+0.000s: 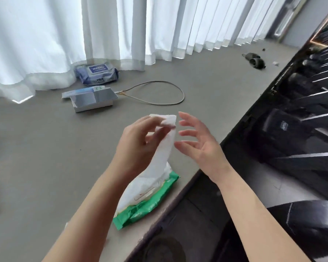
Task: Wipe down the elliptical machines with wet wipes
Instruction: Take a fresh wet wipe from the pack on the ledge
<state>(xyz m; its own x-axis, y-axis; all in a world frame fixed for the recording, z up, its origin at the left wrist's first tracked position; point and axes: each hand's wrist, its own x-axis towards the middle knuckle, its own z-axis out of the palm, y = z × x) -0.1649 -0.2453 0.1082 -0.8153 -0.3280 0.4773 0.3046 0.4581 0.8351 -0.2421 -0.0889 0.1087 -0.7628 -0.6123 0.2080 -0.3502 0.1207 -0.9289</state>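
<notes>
My left hand (140,140) pinches the top of a white wet wipe (165,146) and holds it up above the floor. The wipe stretches down into a green and white wipe pack (150,203) lying on the grey floor near the edge of a dark platform. My right hand (199,144) hovers just right of the wipe with its fingers spread, touching nothing. A row of black machines (301,120) stands on the dark flooring to the right.
A blue wipe pack (97,74) lies by the white curtains (83,35). In front of it sit a shiny silver box (93,100) and a looped cable (159,95). A small dark object (255,61) lies on the floor at the far right.
</notes>
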